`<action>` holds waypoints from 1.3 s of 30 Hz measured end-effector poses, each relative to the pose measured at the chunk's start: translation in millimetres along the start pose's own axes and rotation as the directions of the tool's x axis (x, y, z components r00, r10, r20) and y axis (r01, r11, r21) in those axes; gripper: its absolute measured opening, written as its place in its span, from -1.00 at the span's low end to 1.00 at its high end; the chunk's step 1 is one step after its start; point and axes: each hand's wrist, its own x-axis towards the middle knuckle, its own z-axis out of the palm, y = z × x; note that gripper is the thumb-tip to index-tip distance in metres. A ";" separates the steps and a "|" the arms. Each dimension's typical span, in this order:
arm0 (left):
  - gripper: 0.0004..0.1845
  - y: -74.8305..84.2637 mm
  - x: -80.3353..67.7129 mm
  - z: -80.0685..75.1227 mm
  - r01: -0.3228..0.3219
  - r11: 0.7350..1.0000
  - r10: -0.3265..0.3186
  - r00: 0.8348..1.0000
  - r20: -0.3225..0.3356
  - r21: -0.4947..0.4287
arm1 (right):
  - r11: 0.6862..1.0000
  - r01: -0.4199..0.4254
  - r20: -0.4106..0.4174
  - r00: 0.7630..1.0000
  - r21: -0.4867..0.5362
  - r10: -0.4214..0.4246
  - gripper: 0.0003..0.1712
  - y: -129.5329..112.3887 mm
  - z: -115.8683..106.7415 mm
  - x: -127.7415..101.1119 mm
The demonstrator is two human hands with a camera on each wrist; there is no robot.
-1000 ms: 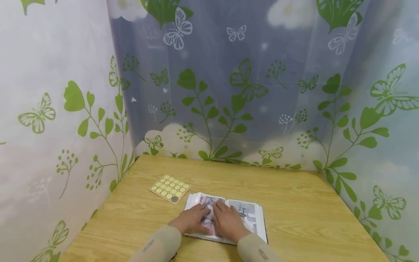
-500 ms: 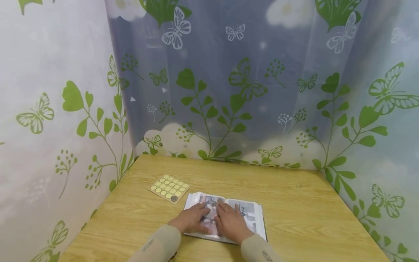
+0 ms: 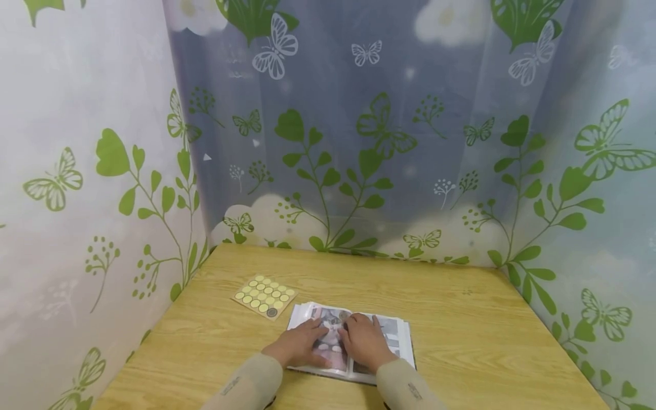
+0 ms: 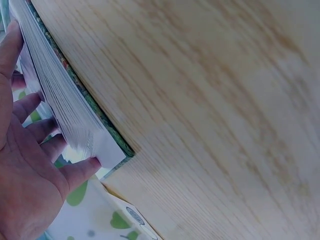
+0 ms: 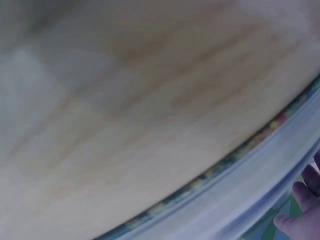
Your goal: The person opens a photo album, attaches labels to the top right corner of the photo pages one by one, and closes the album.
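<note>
Pressing flat on an open book (image 3: pixel 353 344), both hands hold its pages down near the front edge of the wooden surface (image 3: pixel 461 319). The left hand (image 3: pixel 299 345) lies on the left page with its fingers straight and spread, grasping nothing; in the left wrist view the fingers (image 4: pixel 30 130) sit against the thick stack of page edges. The right hand (image 3: pixel 365 344) lies on the right page just past the middle fold, fingers straight and pointing away from the body, also grasping nothing. The right wrist view is blurred and shows only a few fingertips beside the page edges.

The step in hand looks like smoothing the spread so the book stays open at this place. The two hands sit side by side, nearly touching over the fold, and the book lies directly under them, its far corners and right edge showing beyond the fingers.

A sheet of round stickers (image 3: pixel 265 296) lies on the surface just beyond the book's left corner, apart from both hands. A next move would likely call for one hand to keep the pages pinned while the other lifts away.
</note>
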 end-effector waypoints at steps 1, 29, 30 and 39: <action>-0.17 0.0 -0.1 -0.1 0.002 1.000 -0.002 1.000 0.003 -0.001 | 1.000 -0.006 0.001 1.000 -0.004 0.006 -0.60 -0.3 -0.1 1.6; -0.17 1.1 -0.8 -1.1 0.004 1.000 -0.004 1.000 -0.001 0.006 | 0.999 0.041 0.138 0.990 -0.018 -0.038 -0.43 -17.3 0.3 10.7; -0.16 0.8 -0.6 -0.8 0.008 1.000 -0.008 1.000 0.002 0.008 | 0.999 0.047 0.135 0.990 -0.026 -0.043 -0.43 -17.0 0.5 9.6; -0.16 -0.7 0.7 0.0 0.019 1.000 -0.019 1.000 0.010 0.006 | 0.996 0.079 0.096 0.993 -0.036 -0.075 -0.45 -16.2 -0.1 0.0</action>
